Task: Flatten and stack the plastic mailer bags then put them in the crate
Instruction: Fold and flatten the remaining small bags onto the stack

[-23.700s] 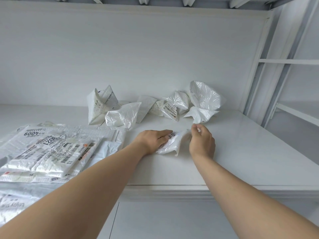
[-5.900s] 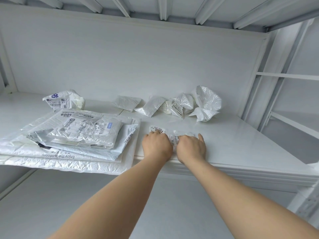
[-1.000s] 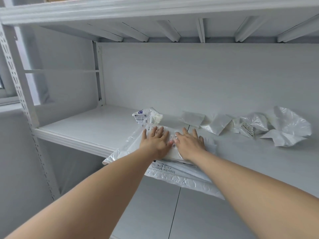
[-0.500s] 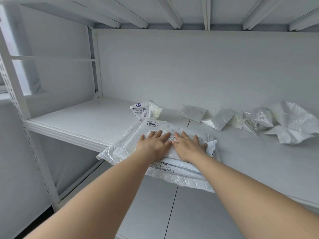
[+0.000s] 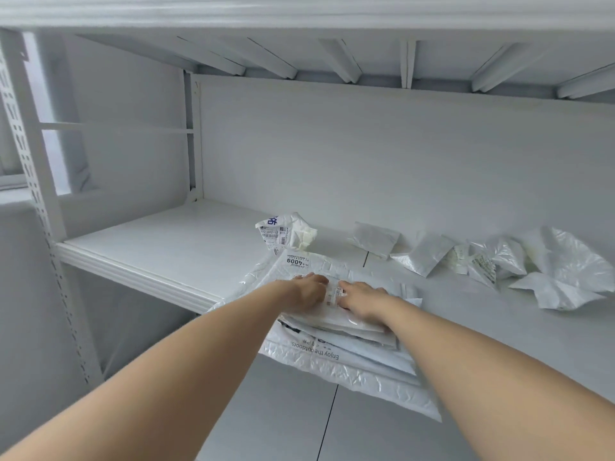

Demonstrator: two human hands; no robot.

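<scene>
We pressed left hand (image 5: 307,294) and right hand (image 5: 363,301) flat, fingers straight, atop flattened mailer stack (image 5: 336,357) overhanging shelf (image 5: 166,242); crumpled mailers (image 5: 562,271) beyond right hand.

A: What's under the grip?
B: Top of stack (image 5: 336,356) hidden beneath left hand (image 5: 307,294) and right hand (image 5: 362,299). Label (image 5: 332,293) between them: print unreadable, blurred.

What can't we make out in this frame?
No crate anywhere in the head view.
The top mailer is mostly covered by the left hand and right hand; its label blurred.
In the stack, lower bags overlap; count unclear.
Labels on the crumpled bags are too small to read.
</scene>
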